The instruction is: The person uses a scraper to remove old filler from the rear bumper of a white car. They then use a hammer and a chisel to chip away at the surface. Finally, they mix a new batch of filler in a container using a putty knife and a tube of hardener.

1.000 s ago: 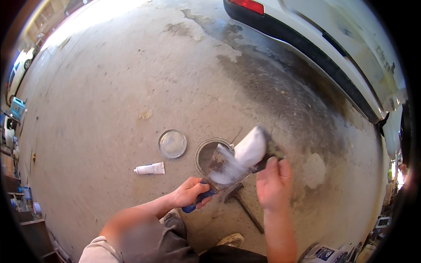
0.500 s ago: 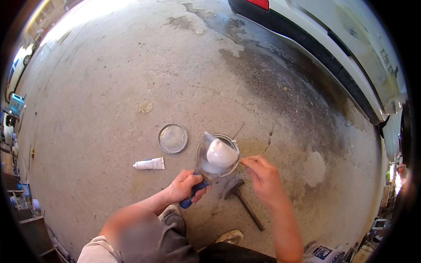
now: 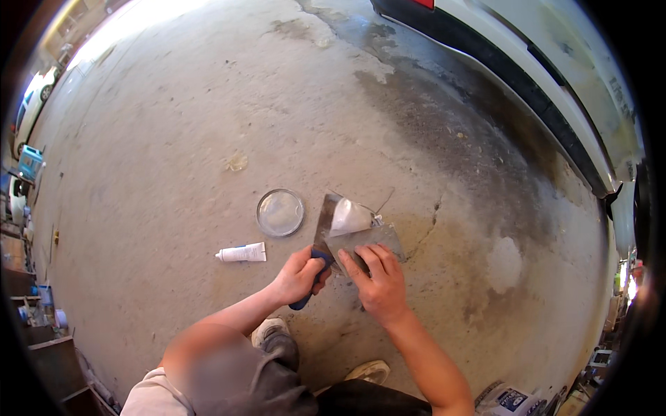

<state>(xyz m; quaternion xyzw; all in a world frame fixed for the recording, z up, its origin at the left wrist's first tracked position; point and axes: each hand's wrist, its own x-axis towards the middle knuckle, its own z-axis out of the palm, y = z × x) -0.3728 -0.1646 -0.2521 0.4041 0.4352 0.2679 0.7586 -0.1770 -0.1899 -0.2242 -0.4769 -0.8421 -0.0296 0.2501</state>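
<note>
My left hand (image 3: 302, 276) is closed round the blue handle (image 3: 300, 303) of a wide putty knife, its metal blade (image 3: 323, 220) turned away from me. A smooth white mound of filler (image 3: 350, 216) sits on the blade. My right hand (image 3: 380, 281) grips a flat grey spreader (image 3: 381, 240), fingers pressed on its face, its edge against the filler and the blade. The open can is almost wholly hidden beneath these tools. To their left lie a round can lid (image 3: 280, 213) and a white tube (image 3: 241, 253) with a narrow nozzle.
A white vehicle (image 3: 513, 76) with a dark lower trim stands at the upper right, beside a dark stain on the concrete floor (image 3: 173, 139). A labelled bucket (image 3: 510, 400) sits at the lower right. My shoes (image 3: 370, 372) are close below the tools.
My right hand has moved left from beside the can and now holds the grey spreader against the filler. The hammer has passed out of sight behind my right hand and forearm.
</note>
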